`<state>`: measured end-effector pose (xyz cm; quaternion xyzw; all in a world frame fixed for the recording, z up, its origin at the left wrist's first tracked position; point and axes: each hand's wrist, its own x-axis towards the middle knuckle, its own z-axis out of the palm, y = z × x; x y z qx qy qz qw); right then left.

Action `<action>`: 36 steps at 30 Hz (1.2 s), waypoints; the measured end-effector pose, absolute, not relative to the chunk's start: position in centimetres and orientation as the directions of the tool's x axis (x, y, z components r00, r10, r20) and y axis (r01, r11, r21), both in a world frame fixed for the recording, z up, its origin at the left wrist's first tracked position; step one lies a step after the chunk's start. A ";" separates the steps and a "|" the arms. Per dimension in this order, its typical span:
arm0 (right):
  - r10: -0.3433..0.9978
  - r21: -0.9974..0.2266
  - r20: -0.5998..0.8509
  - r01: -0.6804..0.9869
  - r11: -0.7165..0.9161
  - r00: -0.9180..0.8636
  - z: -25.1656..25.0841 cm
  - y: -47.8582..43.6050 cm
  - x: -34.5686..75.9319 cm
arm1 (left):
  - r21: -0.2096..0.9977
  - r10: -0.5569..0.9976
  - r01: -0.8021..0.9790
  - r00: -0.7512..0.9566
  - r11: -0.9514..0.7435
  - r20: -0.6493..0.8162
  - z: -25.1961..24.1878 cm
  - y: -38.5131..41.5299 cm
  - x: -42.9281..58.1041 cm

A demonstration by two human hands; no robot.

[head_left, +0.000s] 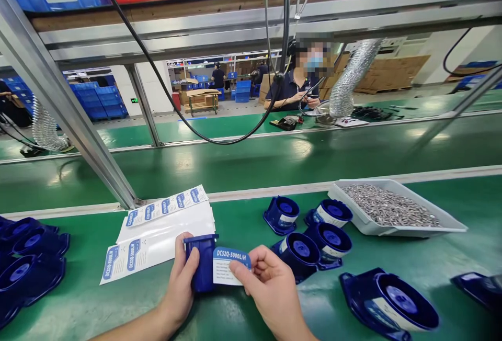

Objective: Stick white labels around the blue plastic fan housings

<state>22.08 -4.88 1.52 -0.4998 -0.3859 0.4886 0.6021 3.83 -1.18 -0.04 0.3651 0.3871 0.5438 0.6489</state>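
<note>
My left hand [181,278] is wrapped round a dark blue plastic housing [204,273], which it holds up over the green bench. Between the thumb and fingers of my right hand [270,283] is a blue and white label [226,266] printed DC52Q-5000L/H. The label's left edge meets the side of the housing; how much of it is stuck down I cannot tell. Left of the hands lie label sheets [164,239], fanned over one another. Several labelled blue housings [301,247] stand to the right, one larger in view [396,304] near the front.
A pale tray [443,228] full of small metal pins stands back right. More blue housings [29,273] are at the left edge. A metal post [78,100] rises behind the sheets, and a black cable [188,121] hangs ahead. A masked person [294,90] sits across the line.
</note>
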 end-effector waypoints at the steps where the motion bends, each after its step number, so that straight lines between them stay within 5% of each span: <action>1: 0.973 -0.980 -0.013 -0.198 0.034 0.232 1.5 -4.9 22.0 | 0.895 0.989 -0.422 0.104 0.142 -0.108 -0.1 -1.2 3.9; 36: 0.987 -0.994 0.000 -0.111 0.018 0.160 0.6 -5.3 21.5 | 0.931 0.975 -0.329 0.202 0.156 -0.091 -0.1 -1.0 3.4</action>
